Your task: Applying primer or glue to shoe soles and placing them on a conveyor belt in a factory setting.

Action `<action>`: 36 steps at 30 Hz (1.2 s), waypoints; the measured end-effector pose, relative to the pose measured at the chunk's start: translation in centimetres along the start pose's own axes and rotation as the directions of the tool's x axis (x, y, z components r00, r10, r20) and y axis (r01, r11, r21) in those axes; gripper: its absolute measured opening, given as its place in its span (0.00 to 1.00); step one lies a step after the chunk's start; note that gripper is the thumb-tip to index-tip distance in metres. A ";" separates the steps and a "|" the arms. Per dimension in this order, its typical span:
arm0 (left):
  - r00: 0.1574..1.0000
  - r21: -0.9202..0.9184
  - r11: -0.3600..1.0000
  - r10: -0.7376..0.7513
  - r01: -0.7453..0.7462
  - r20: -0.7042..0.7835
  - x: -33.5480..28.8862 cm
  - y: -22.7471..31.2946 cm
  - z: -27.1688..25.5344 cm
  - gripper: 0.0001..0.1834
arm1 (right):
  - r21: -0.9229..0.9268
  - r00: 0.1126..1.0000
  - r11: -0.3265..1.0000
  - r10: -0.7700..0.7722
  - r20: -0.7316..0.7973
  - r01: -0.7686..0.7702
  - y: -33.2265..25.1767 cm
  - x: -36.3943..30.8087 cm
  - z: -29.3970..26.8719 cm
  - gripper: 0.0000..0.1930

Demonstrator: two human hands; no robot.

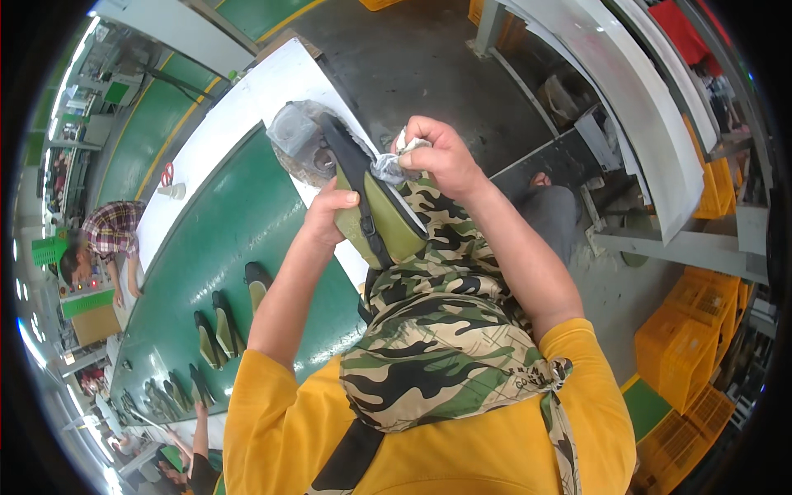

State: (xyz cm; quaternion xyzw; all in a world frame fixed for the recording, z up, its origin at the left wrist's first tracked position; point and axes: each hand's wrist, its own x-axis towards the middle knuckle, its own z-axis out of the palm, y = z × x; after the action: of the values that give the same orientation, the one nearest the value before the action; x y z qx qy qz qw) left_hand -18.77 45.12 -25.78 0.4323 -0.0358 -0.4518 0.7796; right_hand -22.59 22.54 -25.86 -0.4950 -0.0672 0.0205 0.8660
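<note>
An olive-green shoe with a black strap and black sole (375, 210) is held up in front of me over my camouflage apron (437, 330). My left hand (328, 216) grips it from the left side, thumb on the upper. My right hand (436, 155) is closed on a crumpled wad of grey paper (389, 167) pressed at the shoe's opening.
A green conveyor belt (223, 239) runs along my left, carrying several more olive shoes (216, 330). A round grey tray (301, 144) sits on the white belt edge. A person in a plaid shirt (103, 239) works at far left. Orange crates (685, 346) stand at right.
</note>
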 end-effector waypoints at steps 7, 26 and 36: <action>0.995 -0.056 0.995 0.082 -0.085 -0.060 2.4 -0.9 -0.3 0.32 | 0.097 0.997 0.993 0.069 0.015 -0.070 -1.9 -3.4 -3.7 0.07; 0.974 -0.106 0.994 -0.004 -0.020 -0.226 9.0 -2.3 2.7 0.25 | 0.295 0.783 0.934 0.026 -0.621 0.203 5.1 -14.7 -19.5 0.08; 0.989 0.006 1.000 -0.021 0.022 -0.146 12.1 -2.4 8.9 0.24 | 0.353 0.726 0.923 0.136 -0.674 0.154 8.6 -16.5 -21.3 0.07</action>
State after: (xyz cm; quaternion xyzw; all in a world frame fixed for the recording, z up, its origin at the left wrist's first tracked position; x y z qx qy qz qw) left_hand -17.24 30.00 -25.94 0.4677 0.0243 -0.4273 0.7734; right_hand -35.70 7.04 -45.51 -0.2868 0.2612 -0.1558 0.9084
